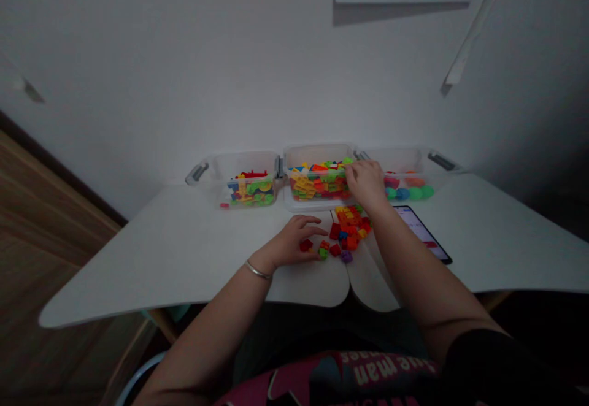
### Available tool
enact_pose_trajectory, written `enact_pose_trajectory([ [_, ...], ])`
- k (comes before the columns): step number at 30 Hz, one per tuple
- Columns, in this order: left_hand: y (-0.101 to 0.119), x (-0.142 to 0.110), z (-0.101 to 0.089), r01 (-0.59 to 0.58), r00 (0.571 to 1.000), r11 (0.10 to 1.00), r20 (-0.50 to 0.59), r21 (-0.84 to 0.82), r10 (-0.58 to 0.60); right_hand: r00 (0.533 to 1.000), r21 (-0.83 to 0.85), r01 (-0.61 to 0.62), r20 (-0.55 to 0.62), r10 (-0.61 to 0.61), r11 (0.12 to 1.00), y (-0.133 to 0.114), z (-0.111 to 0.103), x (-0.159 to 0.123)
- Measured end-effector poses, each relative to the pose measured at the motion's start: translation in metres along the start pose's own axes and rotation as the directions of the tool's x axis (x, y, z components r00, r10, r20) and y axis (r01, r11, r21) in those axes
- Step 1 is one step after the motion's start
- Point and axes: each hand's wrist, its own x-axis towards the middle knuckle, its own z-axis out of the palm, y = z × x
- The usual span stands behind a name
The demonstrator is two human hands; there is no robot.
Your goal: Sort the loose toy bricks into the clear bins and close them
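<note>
My left hand (294, 241) rests low over the table with its fingers spread and curved. A dark red toy brick (306, 245) lies beneath its palm, between thumb and fingers. Just right of its fingertips sits a loose pile of toy bricks (352, 234), mostly red and orange, with a purple brick (346, 257) and a green brick (323, 252) at the near side. My right hand (369, 184) reaches to the right end of the middle clear bin (319, 148). Its fingers are curled together beside the multicoloured bricks there; whatever they hold is hidden.
A left clear bin (243, 159) holds mixed coloured pieces. Behind my right hand, another clear bin (400, 157) contains round green, blue and red pieces. A phone (426, 234) lies by my right forearm. The white table (193, 240) has a notched front edge, and a wall stands behind.
</note>
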Motion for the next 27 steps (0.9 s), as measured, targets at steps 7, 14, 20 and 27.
enact_pose_trajectory([
  [7, 0.019, 0.003, 0.001, -0.133, 0.990, 0.987, 0.057, 0.089, 0.129, 0.990, 0.116, 0.095, -0.110, -0.082, 0.989, 0.006, 0.002, -0.012],
  [14, 0.036, 0.006, 0.012, -0.249, 0.958, 0.941, 0.204, 0.230, 0.204, 0.979, 0.145, 0.146, -0.162, -0.122, 0.979, 0.001, -0.016, -0.059],
  [20, 0.038, 0.009, 0.015, -0.294, 0.947, 0.911, 0.217, 0.289, 0.237, 0.990, 0.118, 0.144, -0.018, -0.143, 0.983, 0.001, -0.016, -0.084],
  [27, 0.028, 0.009, 0.016, -0.210, 0.976, 0.880, 0.148, 0.425, 0.161, 0.976, 0.061, 0.123, 0.175, -0.132, 0.991, 0.011, 0.002, -0.101],
])
